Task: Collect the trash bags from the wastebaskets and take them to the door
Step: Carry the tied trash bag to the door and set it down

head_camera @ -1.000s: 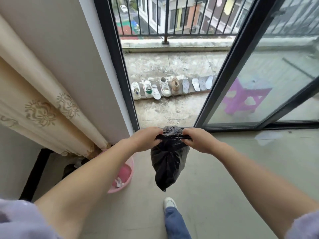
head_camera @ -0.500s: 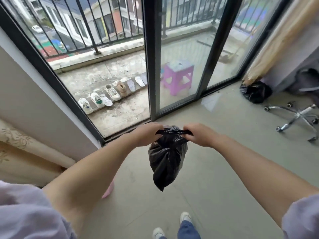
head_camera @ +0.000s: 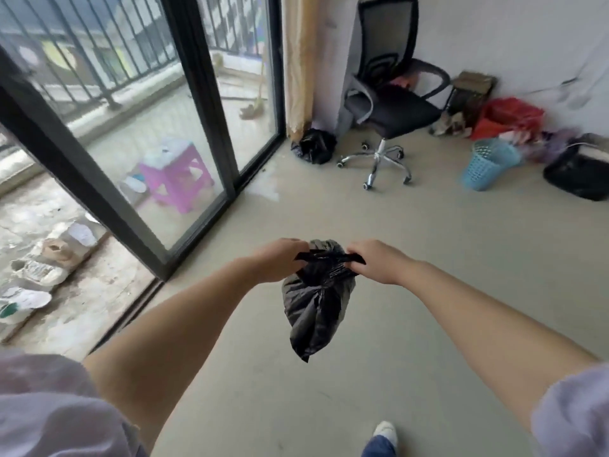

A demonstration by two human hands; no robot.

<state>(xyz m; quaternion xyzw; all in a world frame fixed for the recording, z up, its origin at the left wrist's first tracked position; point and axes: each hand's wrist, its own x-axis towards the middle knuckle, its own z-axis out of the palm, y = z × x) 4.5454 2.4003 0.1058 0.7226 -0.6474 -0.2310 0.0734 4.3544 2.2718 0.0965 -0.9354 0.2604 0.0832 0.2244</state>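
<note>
Item: black trash bag (head_camera: 318, 308), held in mid-air above the floor (head_camera: 428, 291).
Left hand (head_camera: 280, 260) and right hand (head_camera: 375, 260) each gripped one end of its twisted top; a second black bag (head_camera: 314, 146) lay beside the office chair (head_camera: 392, 103), with a blue wastebasket (head_camera: 487, 164) tipped nearby.

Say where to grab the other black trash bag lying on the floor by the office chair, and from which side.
Probably its bunched top, from above and from the room side. That black trash bag on the floor slumps as a soft heap against the curtain, with the office chair to its right, so only its top and front look open. The frame is too blurred to show a knot.
</note>
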